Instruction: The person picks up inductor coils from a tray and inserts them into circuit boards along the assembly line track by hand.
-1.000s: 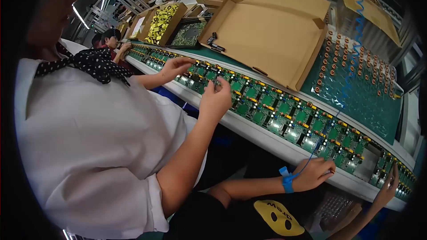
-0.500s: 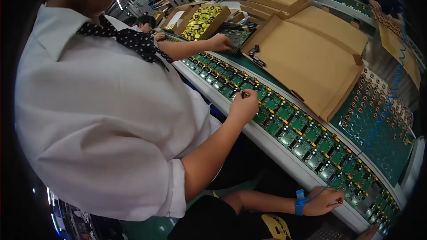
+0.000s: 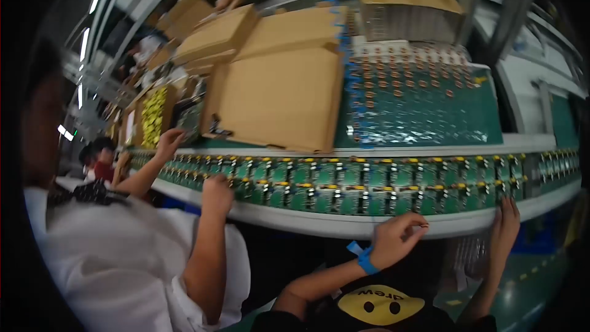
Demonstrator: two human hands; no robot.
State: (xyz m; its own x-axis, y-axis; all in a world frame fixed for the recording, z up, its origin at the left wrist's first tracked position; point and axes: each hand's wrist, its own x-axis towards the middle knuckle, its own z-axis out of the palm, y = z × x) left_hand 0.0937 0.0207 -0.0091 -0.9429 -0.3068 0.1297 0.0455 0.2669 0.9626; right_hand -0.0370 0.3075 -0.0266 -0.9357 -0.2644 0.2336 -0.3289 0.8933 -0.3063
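Observation:
My left hand (image 3: 401,241), with a blue wrist strap (image 3: 367,260), is closed in a pinch on a small copper-coloured coil (image 3: 424,225). It hovers by the near rail of the line, just short of the circuit boards (image 3: 344,187). My right hand (image 3: 506,224) reaches over the rail farther right, its fingers stretched out at the near edge of the boards. Whether the fingertips touch a board is hard to tell. The green boards lie in two rows, carrying yellow and black parts.
Beyond the line, many copper coils (image 3: 398,83) stand on a plastic-covered green mat (image 3: 430,120). Left of it lies an open cardboard box (image 3: 276,95) with a few black parts. A co-worker in a white shirt (image 3: 135,258) works at my left, both hands over the line. Yellow parts (image 3: 153,117) fill another box.
My view has swung to the right and levelled along the line. My right hand has come fully into view at the boards. My left hand still pinches something small.

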